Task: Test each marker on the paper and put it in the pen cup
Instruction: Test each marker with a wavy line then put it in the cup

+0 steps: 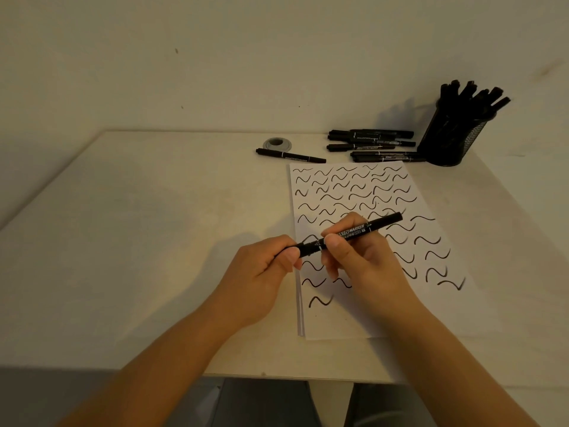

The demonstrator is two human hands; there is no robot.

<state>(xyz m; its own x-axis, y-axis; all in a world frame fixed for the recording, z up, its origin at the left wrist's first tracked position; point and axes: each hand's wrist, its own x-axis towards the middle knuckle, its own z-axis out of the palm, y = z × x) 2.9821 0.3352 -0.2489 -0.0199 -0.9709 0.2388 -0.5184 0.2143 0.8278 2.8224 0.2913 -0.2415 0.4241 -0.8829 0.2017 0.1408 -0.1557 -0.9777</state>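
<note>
both hands (261,272) gripping marker (354,234), perhaps capped, above paper (431,303)

Counter (154,241): carries all items; wall behind it.
Paper (431,309): stack lying right of centre on the counter, near edge towards the person.
Pen cup (449,140): far right corner, behind the paper, upright, several markers standing in it.
Loose markers (369,141): lying flat in a group just left of the pen cup, behind the paper's far edge.
Single marker (291,155): lying apart, left of the group, just beyond the paper's far left corner.
Round disc (277,143): just behind the single marker.
Held marker (351,234): above the paper's left half, between left hand (261,272) and right hand (366,263).
</note>
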